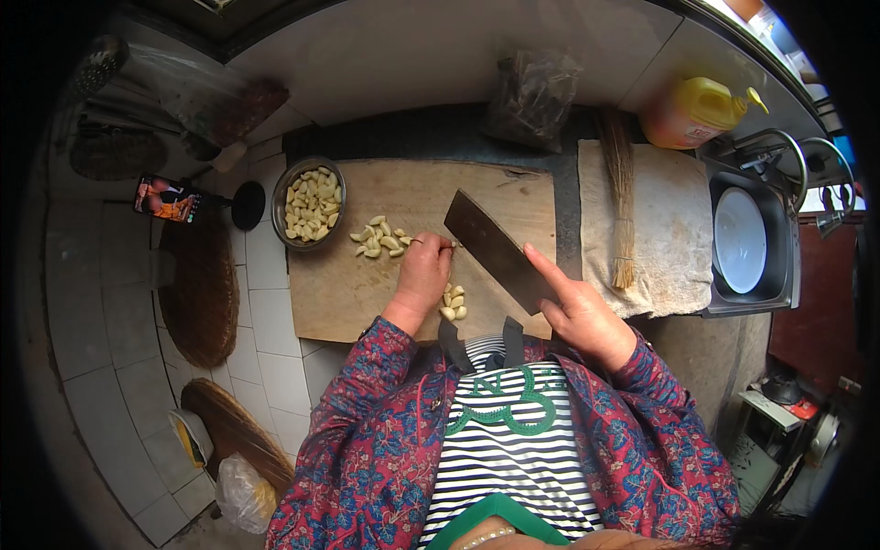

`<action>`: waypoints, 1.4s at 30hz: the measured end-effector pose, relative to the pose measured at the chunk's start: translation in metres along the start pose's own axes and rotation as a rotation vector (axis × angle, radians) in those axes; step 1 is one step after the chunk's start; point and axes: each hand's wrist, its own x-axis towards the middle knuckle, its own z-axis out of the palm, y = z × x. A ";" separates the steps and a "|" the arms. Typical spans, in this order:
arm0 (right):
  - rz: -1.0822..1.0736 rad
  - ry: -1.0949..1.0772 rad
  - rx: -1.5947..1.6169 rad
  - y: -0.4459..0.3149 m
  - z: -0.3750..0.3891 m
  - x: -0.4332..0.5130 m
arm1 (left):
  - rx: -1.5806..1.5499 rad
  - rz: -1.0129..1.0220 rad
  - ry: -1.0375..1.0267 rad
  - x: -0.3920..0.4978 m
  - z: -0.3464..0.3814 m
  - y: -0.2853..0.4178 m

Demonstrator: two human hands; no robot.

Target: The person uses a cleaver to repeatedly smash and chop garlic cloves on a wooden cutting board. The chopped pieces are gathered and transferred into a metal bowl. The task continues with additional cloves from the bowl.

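Note:
My right hand (584, 320) grips a wide-bladed cleaver (491, 247), its index finger stretched along the blade. The cleaver slants over a wooden cutting board (337, 299). Left of the blade, my left hand (427, 271) pinches a small pale garlic clove (454, 244) between its fingertips, mostly hidden by them. A loose pile of peeled garlic cloves (375, 237) lies just left of that hand. Several more garlic cloves (452, 304) rest near the board's front edge, between my wrists. At the board's left back corner stands a metal bowl (276, 213) filled with peeled cloves.
Right of the board, a straw brush (622, 213) lies on a beige cloth (667, 234). Beyond it, a sink (777, 282) holds a white basin (739, 240). A yellow jug (691, 113) and a plastic bag (533, 96) stand behind. On the left is a phone (165, 198) on a stand.

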 end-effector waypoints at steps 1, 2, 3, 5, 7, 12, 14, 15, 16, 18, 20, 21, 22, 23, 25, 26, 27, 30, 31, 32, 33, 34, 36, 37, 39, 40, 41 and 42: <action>-0.013 0.009 0.002 0.000 0.000 0.000 | 0.001 -0.004 -0.001 0.000 0.000 0.000; -0.027 0.017 0.003 0.000 0.001 0.000 | 0.000 -0.005 0.003 0.000 0.001 -0.001; -0.041 0.026 0.006 0.000 0.002 0.000 | 0.000 -0.007 0.006 0.000 0.001 -0.002; -0.039 0.019 0.006 0.000 0.002 0.000 | -0.002 -0.005 0.013 0.000 0.002 -0.003; -0.051 0.020 0.001 0.000 0.003 -0.001 | -0.010 0.003 0.020 0.000 0.001 -0.002; -0.026 -0.006 0.009 0.000 0.006 -0.001 | -0.010 -0.003 0.017 0.000 0.002 -0.003; -0.073 0.023 -0.011 -0.001 0.009 0.000 | -0.004 0.000 0.017 0.000 0.002 -0.002; -0.098 0.038 -0.020 -0.001 0.010 0.000 | 0.003 0.002 0.017 0.000 0.002 -0.002; -0.071 0.024 -0.013 -0.002 0.011 -0.001 | 0.011 0.005 0.017 0.000 0.002 -0.002; -0.017 -0.005 -0.001 -0.006 0.013 0.000 | 0.016 0.010 0.016 0.000 0.002 -0.002; 0.023 -0.016 -0.041 -0.006 0.015 0.003 | 0.015 0.017 0.016 -0.001 0.002 -0.003; 0.040 -0.020 -0.060 -0.005 0.016 0.004 | 0.016 0.022 0.018 -0.001 0.002 -0.004; 0.059 -0.027 -0.054 -0.006 0.015 0.006 | 0.016 0.028 0.020 -0.001 0.002 -0.003; 0.077 -0.034 -0.048 -0.007 0.015 0.007 | 0.021 0.031 0.001 -0.001 0.001 -0.003; 0.060 -0.016 -0.031 -0.004 0.016 0.007 | 0.029 0.035 -0.041 -0.003 -0.003 -0.001; 0.023 0.008 -0.019 0.006 0.018 0.006 | 0.014 0.040 -0.068 -0.005 -0.005 -0.002; -0.014 0.033 -0.007 0.007 0.018 0.007 | 0.000 0.045 -0.096 -0.009 -0.007 -0.006; 0.092 0.000 -0.005 -0.002 0.008 0.003 | -0.037 0.075 -0.155 -0.020 -0.015 -0.012; 0.065 0.026 0.007 0.002 0.007 0.003 | -0.049 0.088 -0.171 -0.023 -0.019 -0.012; 0.038 0.051 0.020 0.007 0.007 0.001 | -0.075 0.067 -0.187 -0.027 -0.023 -0.012; 0.011 0.076 0.032 0.007 0.006 0.002 | -0.101 0.045 -0.202 -0.029 -0.031 -0.007; 0.069 0.046 0.030 0.002 0.002 0.001 | -0.128 0.024 -0.218 -0.030 -0.036 -0.005; 0.065 0.045 -0.011 -0.001 0.001 0.000 | -0.052 0.046 -0.052 -0.028 -0.042 -0.011; 0.062 0.045 -0.031 -0.002 0.001 -0.001 | -0.012 0.057 0.031 -0.027 -0.045 -0.013; 0.036 0.068 -0.035 0.006 0.005 -0.001 | 0.007 -0.133 0.055 -0.027 -0.051 -0.018; 0.023 0.079 -0.037 0.008 0.006 0.000 | 0.058 -0.104 0.077 -0.026 -0.051 -0.027; 0.038 0.070 -0.034 0.008 0.006 -0.001 | 0.109 -0.075 0.099 -0.025 -0.050 -0.036; 0.053 0.061 -0.032 0.006 0.005 -0.001 | 0.120 -0.091 0.053 -0.024 -0.050 -0.040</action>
